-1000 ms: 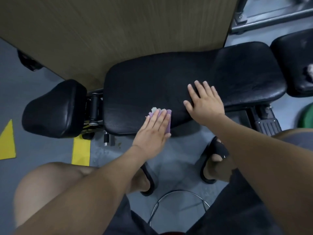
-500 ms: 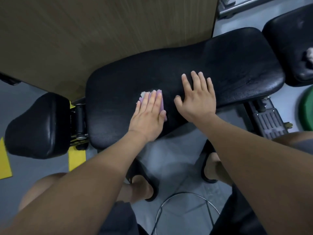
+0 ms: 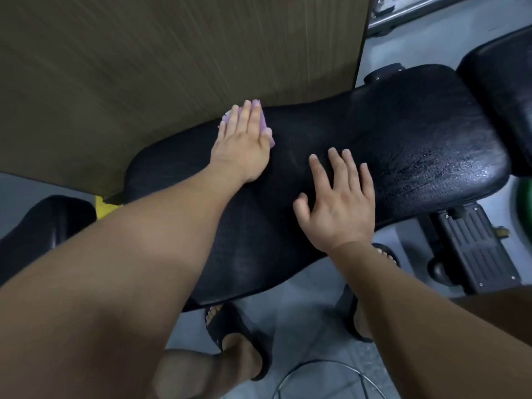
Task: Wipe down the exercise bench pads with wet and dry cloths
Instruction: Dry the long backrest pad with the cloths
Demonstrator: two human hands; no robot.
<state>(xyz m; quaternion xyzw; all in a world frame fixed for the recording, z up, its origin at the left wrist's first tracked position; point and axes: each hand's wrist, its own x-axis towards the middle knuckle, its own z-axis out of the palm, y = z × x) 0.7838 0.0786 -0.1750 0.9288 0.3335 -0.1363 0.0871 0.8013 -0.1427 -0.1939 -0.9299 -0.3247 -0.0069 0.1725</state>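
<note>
Purple cloth (image 3: pixel 264 126) under left hand (image 3: pixel 241 145)

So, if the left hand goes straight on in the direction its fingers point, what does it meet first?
Most likely the wooden panel: the left hand presses the purple cloth at the far edge of the bench pad, right beside it. Depth is unclear, so a gap may remain.

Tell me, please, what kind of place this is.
Probably a gym: a black padded exercise bench, a second black pad beside it, and a metal equipment frame behind.
</note>
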